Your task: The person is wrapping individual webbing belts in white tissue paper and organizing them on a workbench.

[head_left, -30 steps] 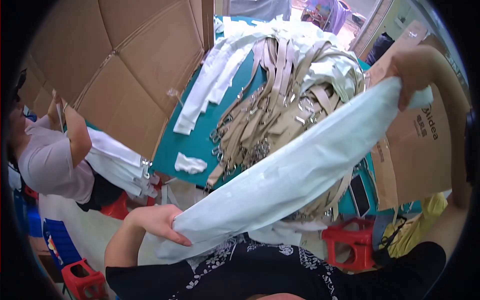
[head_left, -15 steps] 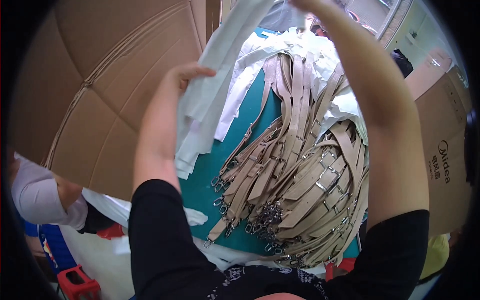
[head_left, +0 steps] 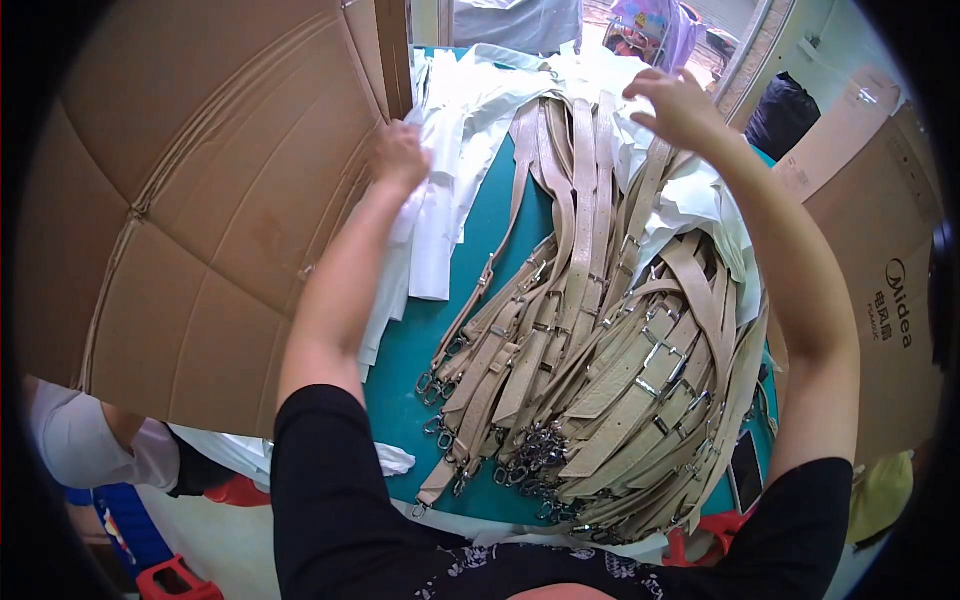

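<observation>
At the table's far left edge, my left hand [head_left: 400, 158] is closed on the edge of long white sheets [head_left: 432, 245], which lie flat along that side. My right hand [head_left: 678, 108] is raised above the far end of the straps, its fingers apart and curved, with nothing in it. Between my arms lies a large heap of beige bag straps [head_left: 585, 220] with metal buckles [head_left: 660, 368]. Their snap hooks [head_left: 440, 430] point toward me and to the left. Crumpled white paper [head_left: 690, 195] wraps and separates the far ends of the straps.
A big cardboard sheet [head_left: 240, 240] stands along the left. The green table [head_left: 400, 350] carries a dark phone [head_left: 745, 470] at its right edge. To the right stands a cardboard box [head_left: 870, 290], with a black bag [head_left: 785, 115] behind. Another person's sleeve [head_left: 75, 435] shows at left.
The long white sheet held up between my hands is now down on the table's left side. My right hand has let go and come back toward me. My left hand has moved slightly away.
</observation>
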Demonstrator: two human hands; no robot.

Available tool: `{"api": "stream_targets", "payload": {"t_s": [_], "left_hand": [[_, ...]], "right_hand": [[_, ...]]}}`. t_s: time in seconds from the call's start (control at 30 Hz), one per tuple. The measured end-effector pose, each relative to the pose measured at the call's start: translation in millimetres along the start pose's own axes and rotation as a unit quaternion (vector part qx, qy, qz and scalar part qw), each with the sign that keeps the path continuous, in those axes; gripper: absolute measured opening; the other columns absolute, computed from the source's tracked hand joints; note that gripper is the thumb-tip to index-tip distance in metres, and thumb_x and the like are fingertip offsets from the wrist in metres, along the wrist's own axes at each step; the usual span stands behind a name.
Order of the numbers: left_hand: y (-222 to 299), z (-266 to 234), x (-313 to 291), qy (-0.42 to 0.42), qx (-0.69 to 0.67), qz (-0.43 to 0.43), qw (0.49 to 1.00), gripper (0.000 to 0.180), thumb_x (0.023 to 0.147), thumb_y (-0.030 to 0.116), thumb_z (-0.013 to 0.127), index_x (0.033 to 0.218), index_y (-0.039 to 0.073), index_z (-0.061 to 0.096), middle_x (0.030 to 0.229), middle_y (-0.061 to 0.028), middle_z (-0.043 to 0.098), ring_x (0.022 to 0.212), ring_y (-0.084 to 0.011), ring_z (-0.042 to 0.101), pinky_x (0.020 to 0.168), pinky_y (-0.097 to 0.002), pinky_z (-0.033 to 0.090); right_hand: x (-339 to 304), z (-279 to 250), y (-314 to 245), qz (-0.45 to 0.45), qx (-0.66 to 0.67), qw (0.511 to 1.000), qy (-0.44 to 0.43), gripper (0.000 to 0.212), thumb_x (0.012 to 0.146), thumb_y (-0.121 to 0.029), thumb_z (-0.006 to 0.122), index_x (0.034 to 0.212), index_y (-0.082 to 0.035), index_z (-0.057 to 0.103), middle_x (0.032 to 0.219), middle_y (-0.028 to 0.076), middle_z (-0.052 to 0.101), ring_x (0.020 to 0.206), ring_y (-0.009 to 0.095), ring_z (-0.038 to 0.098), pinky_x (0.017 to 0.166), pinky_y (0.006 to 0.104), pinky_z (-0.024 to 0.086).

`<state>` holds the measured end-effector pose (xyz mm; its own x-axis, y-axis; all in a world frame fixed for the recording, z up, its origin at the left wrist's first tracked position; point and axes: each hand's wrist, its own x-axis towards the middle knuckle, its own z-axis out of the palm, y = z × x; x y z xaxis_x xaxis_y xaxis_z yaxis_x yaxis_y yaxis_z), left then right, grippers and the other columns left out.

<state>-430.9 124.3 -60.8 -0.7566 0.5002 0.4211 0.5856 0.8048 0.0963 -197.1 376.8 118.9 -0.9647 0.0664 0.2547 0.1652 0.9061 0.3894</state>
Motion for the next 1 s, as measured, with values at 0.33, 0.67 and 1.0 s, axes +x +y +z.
{"api": "stream_targets", "payload": {"t_s": [0.33, 0.67, 1.0], "left_hand": [[11.4, 46.1, 36.3, -0.052, -0.149, -0.155, 0.975, 0.032, 0.088, 0.021, 0.04, 0.092, 0.0, 0.064, 0.102, -0.0224, 0.06, 0.096, -0.035, 0.059, 0.084, -0.0414, 0.047], [-64.6, -113.3, -53.3, -0.308, 0.005, 0.024, 0.951, 0.015, 0.073, 0.008, 0.058, 0.084, 0.005, 0.067, 0.089, -0.016, 0.064, 0.083, -0.0241, 0.062, 0.07, -0.0346, 0.049], [-59.6, -34.5, -153.1, -0.053, 0.031, 0.247, 0.967, 0.043, 0.084, 0.037, 0.057, 0.114, 0.006, 0.057, 0.124, -0.0218, 0.046, 0.112, -0.0374, 0.046, 0.094, -0.0409, 0.038]], "right_hand": [[-145.4, -75.4, -85.0, -0.085, 0.185, 0.974, 0.095, 0.015, 0.077, -0.021, 0.065, 0.089, -0.012, 0.063, 0.088, 0.004, 0.063, 0.088, 0.022, 0.06, 0.101, 0.0457, 0.028], [-275.0, -65.4, -34.4, 0.114, 0.268, 0.956, 0.029, 0.012, 0.077, -0.01, 0.061, 0.087, -0.003, 0.061, 0.086, 0.008, 0.062, 0.088, 0.021, 0.058, 0.102, 0.0426, 0.027], [-314.1, -65.0, -73.0, 0.131, 0.371, 0.919, 0.026, 0.012, 0.081, -0.009, 0.06, 0.087, 0.0, 0.061, 0.088, 0.008, 0.062, 0.088, 0.019, 0.058, 0.099, 0.0376, 0.031]]}}
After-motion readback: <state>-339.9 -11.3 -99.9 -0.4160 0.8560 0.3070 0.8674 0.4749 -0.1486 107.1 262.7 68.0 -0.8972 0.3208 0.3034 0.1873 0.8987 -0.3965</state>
